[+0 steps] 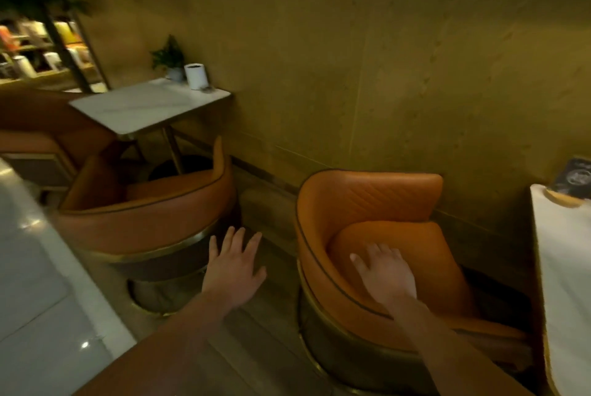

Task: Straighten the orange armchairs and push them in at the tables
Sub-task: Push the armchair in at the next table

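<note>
Well out from the yellow wall, the left orange armchair (144, 203) shows its curved back and faces a marble worktop (144, 104) set against that wall, with a white cup (195, 76) and a small plant (169, 56) at the wall end. The left hand (235, 264) is spread flat and empty, just beside that chair's base. Close to the wall, the right orange armchair (367, 203) opens toward a white worktop (563, 251). The right hand (387, 274) reaches over its rim, fingers straight above the seat; I cannot tell whether it touches.
</note>
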